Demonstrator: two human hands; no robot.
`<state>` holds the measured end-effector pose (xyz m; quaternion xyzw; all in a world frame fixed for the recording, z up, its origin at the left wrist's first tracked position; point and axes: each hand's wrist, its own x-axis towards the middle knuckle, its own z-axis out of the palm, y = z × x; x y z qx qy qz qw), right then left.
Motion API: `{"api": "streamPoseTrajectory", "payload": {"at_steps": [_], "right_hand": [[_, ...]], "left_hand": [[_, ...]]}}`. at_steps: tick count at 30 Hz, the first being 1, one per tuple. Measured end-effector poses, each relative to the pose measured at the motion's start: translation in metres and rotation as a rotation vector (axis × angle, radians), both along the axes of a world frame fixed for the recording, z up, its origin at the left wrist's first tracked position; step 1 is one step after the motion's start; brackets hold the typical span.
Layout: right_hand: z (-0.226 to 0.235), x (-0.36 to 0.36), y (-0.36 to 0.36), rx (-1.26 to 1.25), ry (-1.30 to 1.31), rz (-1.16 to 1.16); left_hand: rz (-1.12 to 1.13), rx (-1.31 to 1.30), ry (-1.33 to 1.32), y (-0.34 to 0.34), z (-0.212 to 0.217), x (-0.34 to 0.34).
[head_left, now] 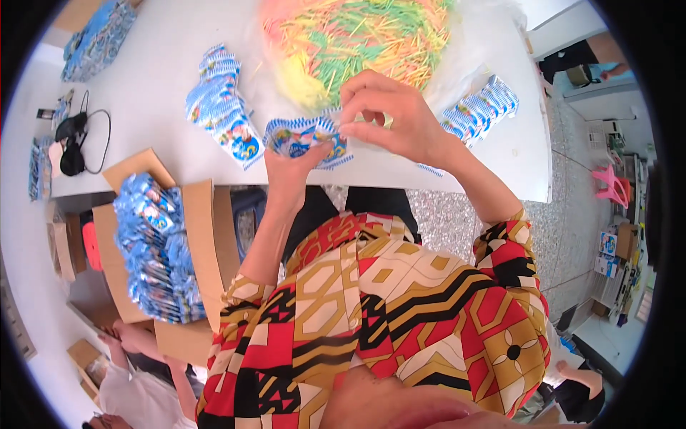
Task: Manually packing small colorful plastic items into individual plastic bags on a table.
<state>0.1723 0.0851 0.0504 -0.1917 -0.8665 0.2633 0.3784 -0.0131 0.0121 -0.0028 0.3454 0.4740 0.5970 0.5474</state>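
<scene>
In front of my body, over the near edge of the white table [179, 175], I hold a small blue-and-white plastic packet [291, 137]. My left hand [287, 171] is closed round its lower left side, with the thumb across the front. The packet's top edge looks spread apart. At its right edge, the thumb and forefinger of my right hand [393, 118] are pinched together against the plastic; the other fingers curl above. Just beyond my hands lies a large heap of thin green, yellow and orange-pink sticks [364, 43] on clear plastic sheeting.
Fanned blue packets [225, 107] lie left of my hands, and another row of packets [482, 111] lies right. An open cardboard box [204, 236] full of blue packets [157, 250] stands at my left. More packets [100, 39] sit far left. A co-worker [139, 386] is at lower left.
</scene>
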Motion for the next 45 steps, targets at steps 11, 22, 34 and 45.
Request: {"api": "streamPoseTrajectory", "payload": {"at_steps": [11,22,34,45], "right_hand": [[-0.044,0.056,0.154,-0.009,-0.088,-0.520],[-0.050,0.044,0.212,0.400,-0.727,-0.817],[-0.063,0.030,0.237,0.357,-0.615,-0.856],[-0.082,0.035,0.236,0.509,-0.769,-0.817]], "left_hand": [[-0.039,0.039,-0.099,0.003,0.001,-0.004],[-0.085,0.071,-0.098,-0.002,0.010,0.001],[-0.125,0.057,-0.102,-0.002,0.009,0.002],[-0.139,0.016,-0.095,-0.002,0.004,0.003]]}}
